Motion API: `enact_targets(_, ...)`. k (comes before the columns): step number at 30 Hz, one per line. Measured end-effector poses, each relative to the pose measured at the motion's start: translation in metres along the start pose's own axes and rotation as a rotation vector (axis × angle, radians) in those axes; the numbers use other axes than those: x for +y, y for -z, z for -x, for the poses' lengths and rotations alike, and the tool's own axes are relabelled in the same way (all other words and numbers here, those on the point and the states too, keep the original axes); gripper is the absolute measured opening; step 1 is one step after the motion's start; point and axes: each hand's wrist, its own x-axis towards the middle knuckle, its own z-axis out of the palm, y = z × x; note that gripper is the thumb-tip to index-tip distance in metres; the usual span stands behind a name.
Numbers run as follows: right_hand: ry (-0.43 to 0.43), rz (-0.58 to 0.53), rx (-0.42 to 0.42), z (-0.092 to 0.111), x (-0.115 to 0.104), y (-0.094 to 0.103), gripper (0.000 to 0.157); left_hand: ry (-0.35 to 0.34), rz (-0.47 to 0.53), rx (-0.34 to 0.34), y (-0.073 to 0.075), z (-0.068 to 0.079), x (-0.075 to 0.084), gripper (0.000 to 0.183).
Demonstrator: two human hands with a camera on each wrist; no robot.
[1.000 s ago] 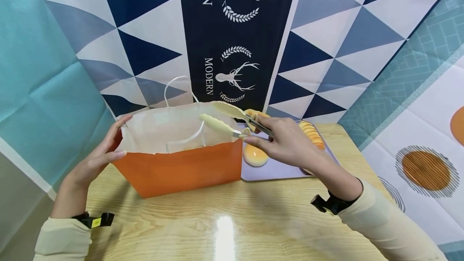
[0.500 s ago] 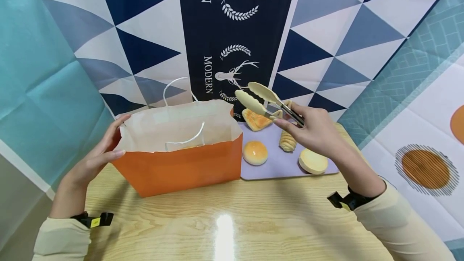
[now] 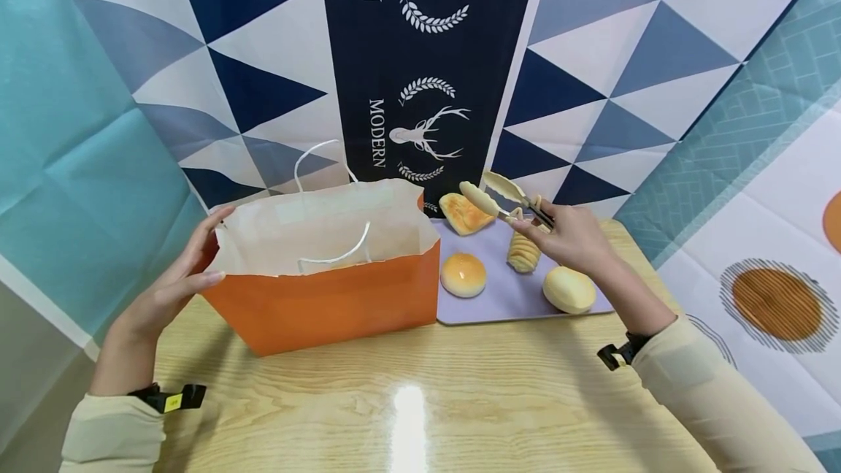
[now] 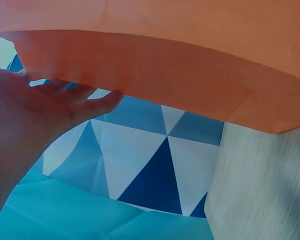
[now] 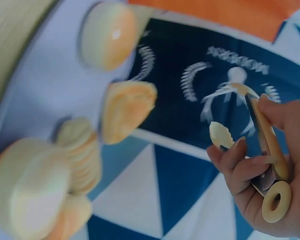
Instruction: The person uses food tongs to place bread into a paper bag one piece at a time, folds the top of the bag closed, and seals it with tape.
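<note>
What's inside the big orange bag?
Looking into the orange bag, you see pale inner walls and a tiny yellowish patch, too small to name. The bag's front side hides the bottom.

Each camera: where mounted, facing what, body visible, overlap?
Head: on the head, facing forward-down at orange paper bag and lavender tray; left hand, right hand, forearms show.
Left wrist: worn there, facing bag's side; left hand shows.
Right wrist: worn there, facing tray; right hand shows, holding tongs.
Head and right wrist share tray and tongs.
</note>
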Motion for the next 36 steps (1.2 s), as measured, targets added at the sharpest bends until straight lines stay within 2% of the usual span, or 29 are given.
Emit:
enact_targets(3, 0.002, 0.020, -0.011, -0.009, 0.014, -0.013, 0.071, 0.003, 0.000, 0.001, 0.000, -0.001, 0.001, 0.082)
enact_targets(9, 0.036, 0.076, -0.041, -0.021, 0.029, -0.035, 0.066, 0.001, 0.002, 0.006, -0.002, 0.000, 0.001, 0.082)
enact_targets(14, 0.065, 0.130, -0.033, -0.031, 0.035, -0.048, 0.059, 0.000, 0.003, 0.021, -0.003, 0.000, 0.003, 0.082)
enact_targets(22, 0.025, 0.174, -0.075, -0.043, 0.035, -0.059, 0.058, 0.012, -0.010, 0.015, -0.003, 0.001, 0.004, 0.082)
enact_targets(26, 0.020, 0.179, -0.103, -0.047, 0.035, -0.066, 0.060, 0.008, -0.007, 0.019, -0.002, 0.001, 0.002, 0.083)
enact_targets(31, -0.014, 0.194, -0.146, -0.048, 0.036, -0.073, 0.075, -0.006, -0.001, 0.016, -0.002, 0.000, 0.001, 0.083)
enact_targets(36, -0.025, 0.229, -0.143, -0.050, 0.036, -0.078, 0.083, 0.004, -0.008, 0.016, -0.001, 0.000, 0.003, 0.083)
